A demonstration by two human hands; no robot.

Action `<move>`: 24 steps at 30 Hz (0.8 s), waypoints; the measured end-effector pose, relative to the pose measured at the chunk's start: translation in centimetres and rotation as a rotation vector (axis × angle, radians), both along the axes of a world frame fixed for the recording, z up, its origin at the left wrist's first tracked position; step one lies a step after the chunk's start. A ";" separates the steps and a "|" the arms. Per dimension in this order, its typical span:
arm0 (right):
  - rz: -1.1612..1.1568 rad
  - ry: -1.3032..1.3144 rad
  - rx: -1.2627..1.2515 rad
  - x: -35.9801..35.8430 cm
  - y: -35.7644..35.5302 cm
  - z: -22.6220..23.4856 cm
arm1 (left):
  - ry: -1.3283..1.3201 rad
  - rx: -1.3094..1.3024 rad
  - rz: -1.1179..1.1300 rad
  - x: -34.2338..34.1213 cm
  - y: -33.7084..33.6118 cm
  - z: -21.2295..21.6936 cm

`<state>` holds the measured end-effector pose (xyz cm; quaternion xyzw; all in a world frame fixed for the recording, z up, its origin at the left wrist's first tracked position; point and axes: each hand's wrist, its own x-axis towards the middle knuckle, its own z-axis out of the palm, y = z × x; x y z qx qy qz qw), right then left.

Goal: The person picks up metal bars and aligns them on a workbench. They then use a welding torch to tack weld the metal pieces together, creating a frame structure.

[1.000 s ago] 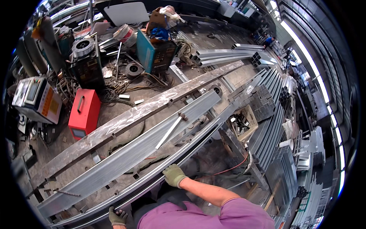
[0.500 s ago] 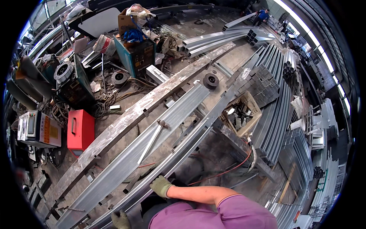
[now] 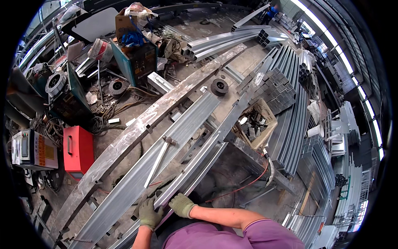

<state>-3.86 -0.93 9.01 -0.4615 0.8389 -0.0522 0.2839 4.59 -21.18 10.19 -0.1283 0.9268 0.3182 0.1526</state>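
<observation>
Both my hands wear green-grey work gloves. My left hand [image 3: 150, 214] grips the lower end of a long grey metal rail [image 3: 195, 166] that runs up and to the right. My right hand [image 3: 181, 205] closes on the same rail's edge just to the right of the left. A wider flat metal beam [image 3: 166, 149] lies alongside the rail, with a short loose bar [image 3: 157, 162] resting on it. A black round disc [image 3: 219, 86] sits near the beam's far end.
A long rusty curved beam [image 3: 137, 128] runs parallel on the left. A red toolbox [image 3: 77, 149] and welding machines [image 3: 137, 58] stand left and far. A crate of parts [image 3: 257, 124] and stacks of metal profiles [image 3: 290, 120] lie right. A red cable [image 3: 244, 186] crosses the floor.
My view has tilted and shifted along the beams. My left hand has come up from the lower edge and taken hold of the rail beside my right hand.
</observation>
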 end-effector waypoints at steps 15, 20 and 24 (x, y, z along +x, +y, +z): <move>-0.028 0.059 0.047 -11.2 7.4 0.0 | -0.275 -0.159 -0.166 -6.0 4.3 -4.1; -0.027 0.062 -0.051 -11.6 8.7 -1.9 | -0.227 -0.211 -0.109 -5.5 5.3 -5.6; -0.066 -0.019 -0.240 -13.2 10.5 -1.4 | -0.183 -0.230 0.082 -5.5 7.7 -5.6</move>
